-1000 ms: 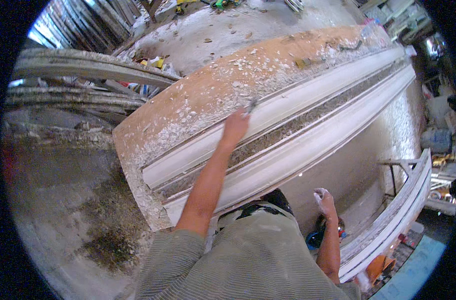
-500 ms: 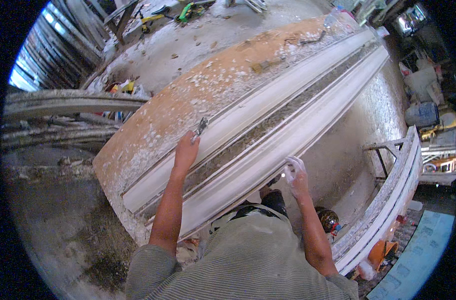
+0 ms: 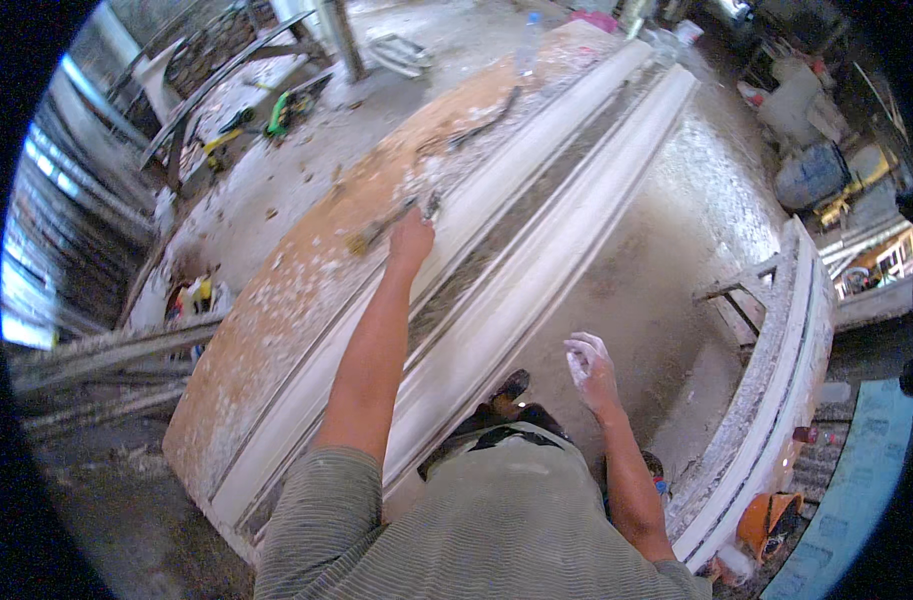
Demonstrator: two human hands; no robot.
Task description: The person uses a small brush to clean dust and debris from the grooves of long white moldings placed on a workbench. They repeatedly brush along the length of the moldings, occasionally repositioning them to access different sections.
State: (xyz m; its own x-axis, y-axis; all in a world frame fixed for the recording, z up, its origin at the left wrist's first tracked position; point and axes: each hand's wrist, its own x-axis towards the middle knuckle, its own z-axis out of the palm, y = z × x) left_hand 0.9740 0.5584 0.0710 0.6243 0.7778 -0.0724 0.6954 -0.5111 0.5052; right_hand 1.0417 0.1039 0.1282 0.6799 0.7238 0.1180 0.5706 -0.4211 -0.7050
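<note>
The left hand [image 3: 412,238], gripping a scraper [image 3: 431,206], is reaching farther up the moulding [image 3: 536,215], while the plaster-coated right hand [image 3: 588,368] is hanging half-open, empty.

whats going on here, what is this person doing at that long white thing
A person leans over a long white moulding lying on a plaster-spattered brown board. The left hand reaches out to the moulding's upper edge and holds a small tool, too small to identify. The right hand, coated white, hangs free beside the moulding with nothing clearly in it. A second curved white moulding lies to the right.
</note>
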